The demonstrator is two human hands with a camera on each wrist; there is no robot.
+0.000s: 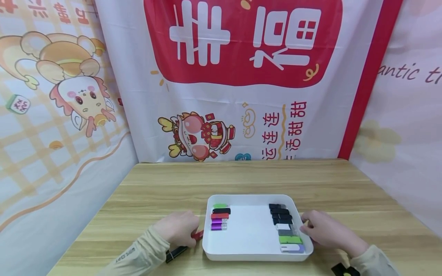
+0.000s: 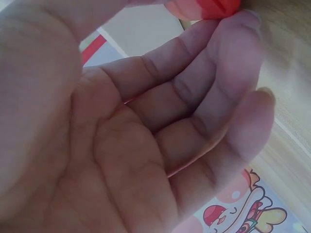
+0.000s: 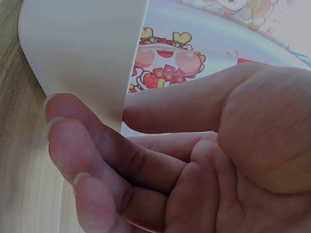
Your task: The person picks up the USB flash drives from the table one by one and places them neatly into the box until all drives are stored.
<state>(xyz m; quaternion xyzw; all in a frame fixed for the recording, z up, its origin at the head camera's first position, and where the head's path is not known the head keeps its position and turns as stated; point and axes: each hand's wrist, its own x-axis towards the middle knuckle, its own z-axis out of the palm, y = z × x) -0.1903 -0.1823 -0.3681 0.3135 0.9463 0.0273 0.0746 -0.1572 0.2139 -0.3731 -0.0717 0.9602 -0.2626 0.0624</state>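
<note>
A white tray point(image 1: 253, 237) holds two columns of USB sticks. In its left column lie green, black, red point(image 1: 220, 216) and purple point(image 1: 219, 224) sticks; the right column has several black point(image 1: 281, 215), a white, a grey, a green point(image 1: 290, 240) and a pale lilac one. Just outside the tray's left wall, my left hand point(image 1: 180, 229) pinches a red USB stick point(image 1: 198, 235), whose red end point(image 2: 209, 8) shows at the top of the left wrist view. My right hand point(image 1: 326, 232) holds the tray's right wall point(image 3: 82, 53), thumb at the rim and fingers along the outside.
The tray stands on a wood-grain table point(image 1: 165, 184) near its front. Printed cloths hang behind the table point(image 1: 241, 96) and along both sides. A black object point(image 1: 176, 253) shows under the left wrist, another point(image 1: 345, 270) under the right.
</note>
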